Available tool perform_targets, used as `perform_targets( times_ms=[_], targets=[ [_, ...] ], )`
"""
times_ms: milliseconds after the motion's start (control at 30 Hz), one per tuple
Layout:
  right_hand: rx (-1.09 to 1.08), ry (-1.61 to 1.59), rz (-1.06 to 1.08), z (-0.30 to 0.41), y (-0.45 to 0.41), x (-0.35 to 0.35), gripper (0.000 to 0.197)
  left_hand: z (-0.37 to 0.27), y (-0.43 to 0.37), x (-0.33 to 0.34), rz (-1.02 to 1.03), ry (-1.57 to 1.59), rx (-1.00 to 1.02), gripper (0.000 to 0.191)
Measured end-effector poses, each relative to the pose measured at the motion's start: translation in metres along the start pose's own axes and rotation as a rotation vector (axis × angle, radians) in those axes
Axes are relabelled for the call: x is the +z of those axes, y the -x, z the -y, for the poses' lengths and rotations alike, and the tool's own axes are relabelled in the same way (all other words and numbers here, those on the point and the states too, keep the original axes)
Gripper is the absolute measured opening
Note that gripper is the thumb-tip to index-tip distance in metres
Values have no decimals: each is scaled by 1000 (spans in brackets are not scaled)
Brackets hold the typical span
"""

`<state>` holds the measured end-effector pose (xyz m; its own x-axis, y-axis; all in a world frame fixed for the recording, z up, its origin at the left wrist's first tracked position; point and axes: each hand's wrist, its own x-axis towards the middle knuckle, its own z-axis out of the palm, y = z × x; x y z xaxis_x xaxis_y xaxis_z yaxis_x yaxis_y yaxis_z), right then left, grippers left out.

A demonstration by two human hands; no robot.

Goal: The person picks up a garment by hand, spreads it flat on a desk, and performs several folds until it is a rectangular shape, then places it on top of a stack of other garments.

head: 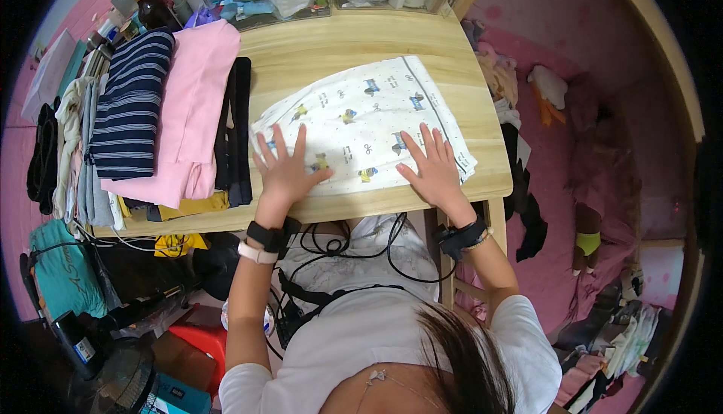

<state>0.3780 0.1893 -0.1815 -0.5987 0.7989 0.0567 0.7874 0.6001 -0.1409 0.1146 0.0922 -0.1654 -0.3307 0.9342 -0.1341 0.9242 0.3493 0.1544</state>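
Observation:
A white cloth garment (339, 103) printed with small dogs lies folded flat on the wooden desk (361, 35). A dark stripe runs down its right side. My left hand (287, 171) rests on its lower left part, fingers spread. Palm down on the lower right part lies my right hand (434, 168), its fingers also apart. Neither hand grips the fabric.
Left of the cloth stand stacks of folded clothes, with a pink garment (192, 103) and a navy striped one (135, 103) on top. Clear organizer boxes (282, 1) line the back. Black cables (333, 247) hang before my lap. A pink-covered bed (553, 188) is at right.

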Motion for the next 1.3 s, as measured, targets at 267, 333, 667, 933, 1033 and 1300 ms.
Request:
perform_targets(
  times_ms=[267, 333, 667, 933, 1033, 1300],
  targets=[
    [187, -29, 68, -9, 5, -12, 62, -13, -33, 5, -243, 96, 281, 81],
    [172, -60, 126, 10, -1, -26, 63, -25, -23, -1, -321, 75, 274, 73],
    [6, 51, 4, 34, -21, 13, 51, -46, -12, 23, -180, 26, 281, 74],
    [335, 59, 222, -55, 19, -22, 56, -23, -9, 22, -77, 78, 276, 79],
    [330, 68, 118, -65, 15, -28, 59, -18, -21, 3, 14, 286, 243, 69],
    [-107, -8, -49, -10, -61, 13, 62, -27, -44, 26, -154, -102, 228, 57]
  ],
)
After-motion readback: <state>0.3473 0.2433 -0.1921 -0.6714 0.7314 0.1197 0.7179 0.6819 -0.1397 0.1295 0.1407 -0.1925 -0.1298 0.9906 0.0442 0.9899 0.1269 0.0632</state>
